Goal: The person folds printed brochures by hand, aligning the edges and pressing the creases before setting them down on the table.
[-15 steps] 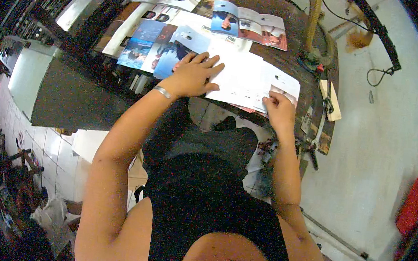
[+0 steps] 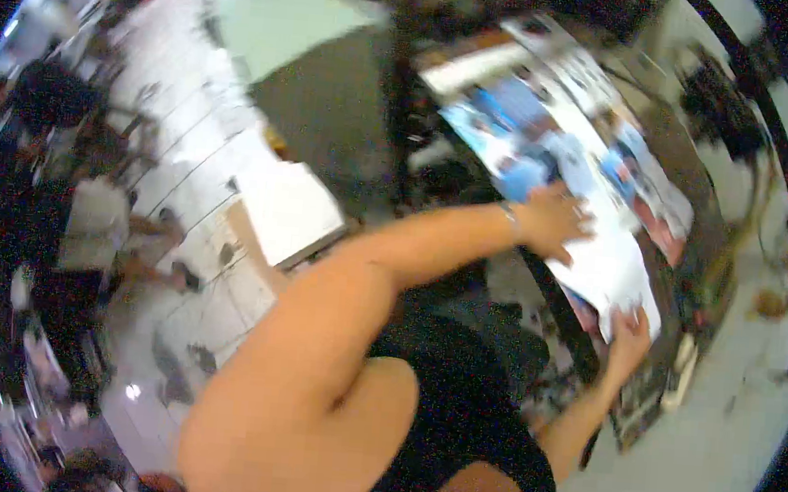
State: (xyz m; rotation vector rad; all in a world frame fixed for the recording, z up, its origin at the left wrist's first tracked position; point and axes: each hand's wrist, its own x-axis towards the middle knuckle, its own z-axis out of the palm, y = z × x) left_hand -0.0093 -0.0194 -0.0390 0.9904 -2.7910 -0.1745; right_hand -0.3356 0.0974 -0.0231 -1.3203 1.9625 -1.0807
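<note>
My left hand (image 2: 555, 224), with a bracelet at its wrist, lies with fingers spread on the printed sheets. Beneath and beside it is a mostly white sheet (image 2: 608, 258). At that sheet's near right corner, my right hand (image 2: 628, 343) has its fingers bent and closed on the paper edge, though motion blurs them. Blue picture pages (image 2: 514, 106) overlap beyond my left hand. A folded leaflet (image 2: 659, 228) with blue and red pictures rests on the far side of the white sheet.
The sheets lie on a dark worktable (image 2: 688, 269). A pale wood strip (image 2: 681, 372) is near its right end. To the left stand a pale green-topped surface (image 2: 292, 16) and a white stack or box (image 2: 287, 212). Another person's foot (image 2: 184, 277) is on the tiled floor.
The view has swung left, so the table appears tilted and farther right, with more floor showing. Both hands stay on the sheets in much the same places.
</note>
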